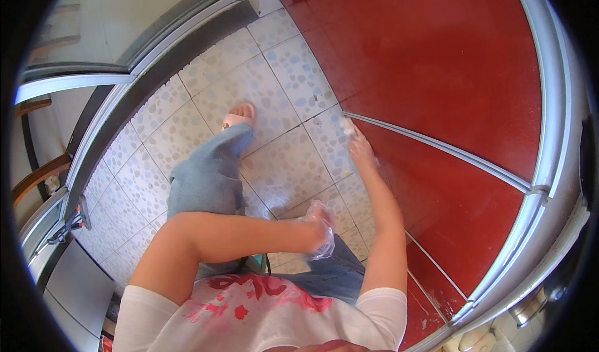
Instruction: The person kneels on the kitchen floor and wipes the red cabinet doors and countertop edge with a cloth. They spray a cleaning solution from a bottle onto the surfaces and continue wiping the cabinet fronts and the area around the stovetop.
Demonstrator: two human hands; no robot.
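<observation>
My left hand [322, 225], in a thin clear plastic glove, is in front of my body above the tiled floor. Its fingers are blurred, and I see nothing clearly held in them. My right hand [361, 148] reaches down beside the glossy red cabinet door [458, 179], near the lower end of its metal edge strip [435, 144]. Its fingers close on a small whitish thing [347, 125], too blurred to name. Clear plastic shows around this hand too.
Patterned floor tiles [281, 160] lie below, with my sandalled foot [239, 114] on them. Another large red panel [421, 52] rises at the upper right. A metal-framed glass door [140, 20] stands at the upper left. A grey panel [79, 282] is at the lower left.
</observation>
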